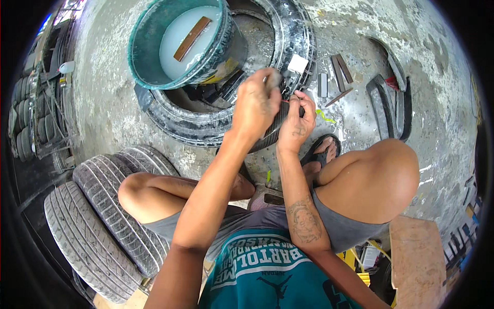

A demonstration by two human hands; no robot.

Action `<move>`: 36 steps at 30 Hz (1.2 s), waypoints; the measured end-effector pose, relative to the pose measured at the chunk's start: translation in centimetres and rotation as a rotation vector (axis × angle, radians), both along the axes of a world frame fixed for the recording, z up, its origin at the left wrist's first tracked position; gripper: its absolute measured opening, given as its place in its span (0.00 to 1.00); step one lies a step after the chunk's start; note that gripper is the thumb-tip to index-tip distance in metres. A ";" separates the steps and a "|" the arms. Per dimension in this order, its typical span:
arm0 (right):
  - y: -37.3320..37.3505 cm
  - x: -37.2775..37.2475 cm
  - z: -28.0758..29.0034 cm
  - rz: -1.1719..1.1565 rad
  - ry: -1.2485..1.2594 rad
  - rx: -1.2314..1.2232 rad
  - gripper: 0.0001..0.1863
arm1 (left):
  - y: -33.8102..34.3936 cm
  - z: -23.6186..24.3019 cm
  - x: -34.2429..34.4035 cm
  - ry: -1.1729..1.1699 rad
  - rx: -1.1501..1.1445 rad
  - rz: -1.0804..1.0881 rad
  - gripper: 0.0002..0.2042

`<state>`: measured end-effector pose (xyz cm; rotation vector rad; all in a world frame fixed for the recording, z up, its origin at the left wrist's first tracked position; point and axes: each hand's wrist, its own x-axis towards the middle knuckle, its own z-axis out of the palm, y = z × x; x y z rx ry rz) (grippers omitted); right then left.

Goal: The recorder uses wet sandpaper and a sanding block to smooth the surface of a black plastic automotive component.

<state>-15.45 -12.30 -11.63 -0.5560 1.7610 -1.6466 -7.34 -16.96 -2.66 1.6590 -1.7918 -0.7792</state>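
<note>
My left hand (254, 105) is closed, fingers curled round a small greyish thing (274, 80) that is smeared by motion; I cannot make out its kind. Close beside it, my right hand (298, 117) pinches the upper end of a dark ridged strip (268, 138), which curves down below the hands. Both hands are over the near right side of a wet, whitish-smeared tyre (188, 126) lying flat on the floor. A white block (298, 64) rests on the tyre just beyond my hands.
A green bucket (135, 67) of cloudy liquid stands on the tyre, a brown bar (191, 38) in it. Brown bars (339, 72) and a grey block (322, 85) lie to the right, past them curved black pieces (383, 108). Tyres (92, 242) stand at left; a wooden board (418, 252) is lower right.
</note>
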 end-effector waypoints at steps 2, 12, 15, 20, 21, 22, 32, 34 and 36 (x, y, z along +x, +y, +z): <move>-0.1 -1.1 -0.3 -0.014 0.043 0.031 0.08 | 1.3 0.5 0.8 0.063 0.091 0.176 0.20; 0.5 -1.1 -0.3 0.003 0.094 0.040 0.08 | 5.9 2.1 -0.6 -0.092 -0.013 -0.075 0.20; 0.4 -1.4 0.2 0.043 0.138 0.078 0.08 | 6.8 2.9 -0.3 -0.074 0.052 -0.048 0.21; 0.4 -0.5 0.8 0.029 0.041 0.038 0.08 | 3.3 1.1 -1.1 -0.143 -0.075 -0.052 0.21; 0.6 -1.1 0.2 0.026 0.065 0.048 0.08 | 5.4 1.6 -0.9 -0.094 -0.016 -0.044 0.21; 0.3 -1.8 0.0 0.006 0.079 0.040 0.08 | 6.9 2.4 -0.7 -0.044 0.032 -0.042 0.21; 0.7 -1.7 -0.4 0.018 0.135 0.041 0.08 | 7.8 2.8 -0.3 -0.034 -0.003 -0.064 0.19; 0.6 -1.5 -0.2 0.047 0.148 0.054 0.07 | 7.6 3.0 -0.3 -0.051 0.083 -0.025 0.19; 0.4 -1.1 0.1 -0.003 0.073 0.011 0.07 | 4.4 1.8 -1.1 -0.077 -0.039 -0.083 0.20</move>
